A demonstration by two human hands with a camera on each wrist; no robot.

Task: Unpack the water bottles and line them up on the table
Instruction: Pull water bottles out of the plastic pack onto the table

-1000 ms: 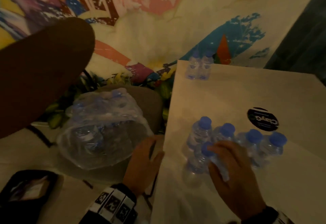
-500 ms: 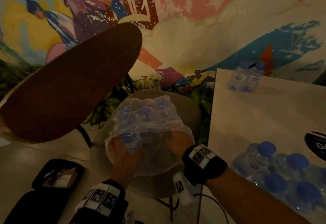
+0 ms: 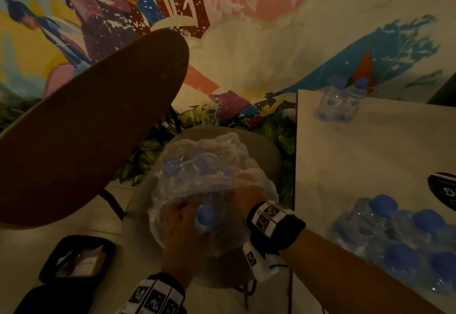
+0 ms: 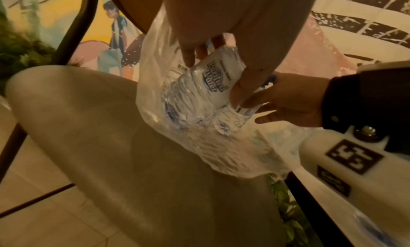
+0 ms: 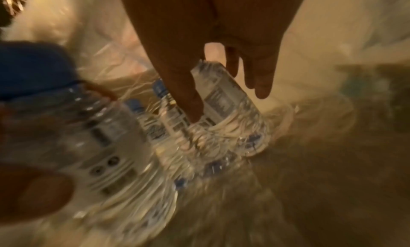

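Observation:
A torn clear plastic pack (image 3: 209,173) of water bottles lies on a beige chair seat (image 3: 267,150). My left hand (image 3: 182,217) grips one blue-capped bottle (image 3: 205,216) at the pack's near opening; in the left wrist view its fingers and thumb (image 4: 213,75) curl round the white label (image 4: 218,88). My right hand (image 3: 249,195) is inside the wrap, fingers straight, thumb touching another bottle (image 5: 224,96). On the white table (image 3: 357,155) two bottles (image 3: 341,102) stand at the far corner and several (image 3: 399,237) cluster near me.
A brown oval chair back (image 3: 86,128) leans close on the left. A black open case (image 3: 76,262) lies on the floor at lower left. A round black sticker (image 3: 444,190) marks the table. A painted mural wall and leafy plants stand behind.
My right hand left the bottles on the table and reached into the pack. My left hand moved from the seat edge to grip a bottle. The view swung left.

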